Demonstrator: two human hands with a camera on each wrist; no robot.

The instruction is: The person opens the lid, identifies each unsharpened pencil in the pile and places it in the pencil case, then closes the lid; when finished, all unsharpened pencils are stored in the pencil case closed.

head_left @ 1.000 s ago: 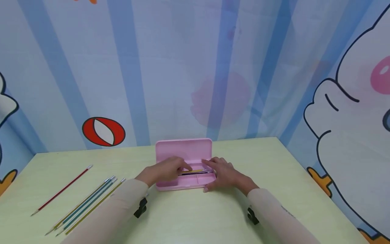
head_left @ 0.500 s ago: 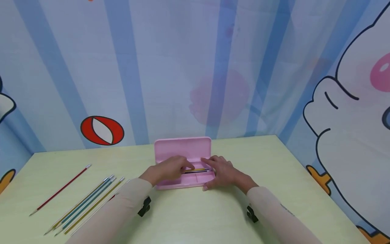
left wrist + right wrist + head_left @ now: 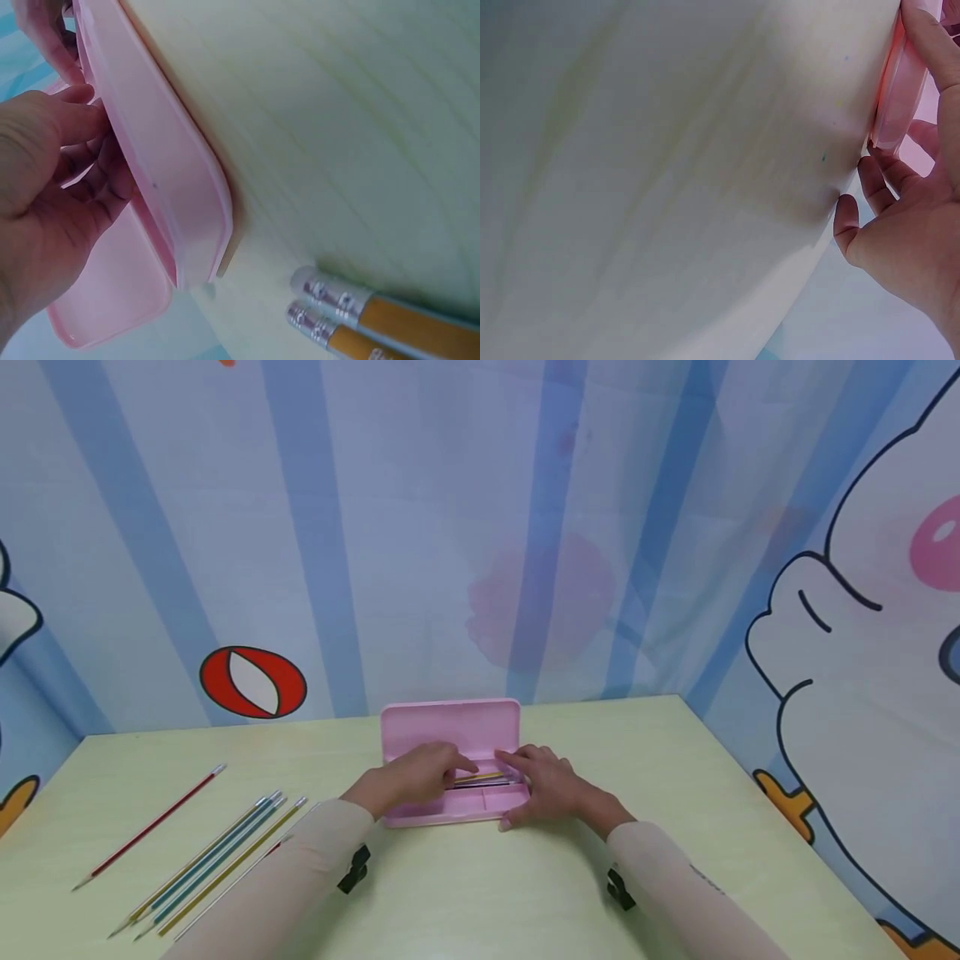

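A pink pencil case [image 3: 450,727] stands with its lid raised at the middle of the table. Inside its tray lie a few pencils [image 3: 480,778], a yellow one among them. My left hand [image 3: 420,771] reaches into the left part of the case, index finger over the pencils' left ends; in the left wrist view its other fingers [image 3: 97,176] bend in behind the case wall [image 3: 157,142]. Whether they pinch a pencil is hidden. My right hand [image 3: 551,787] holds the case's right end, thumb at the front [image 3: 930,37] and fingers around the side.
On the left of the table [image 3: 600,877] lie a red pencil [image 3: 153,825] and a slanted row of several pencils [image 3: 206,860], partly under the left sleeve [image 3: 292,877]. A striped cartoon curtain [image 3: 427,527] hangs behind the table.
My left hand has shifted slightly right over the pencils in the case, uncovering a white-and-red pencil beside the sleeve. The right hand stays at the case's right end.
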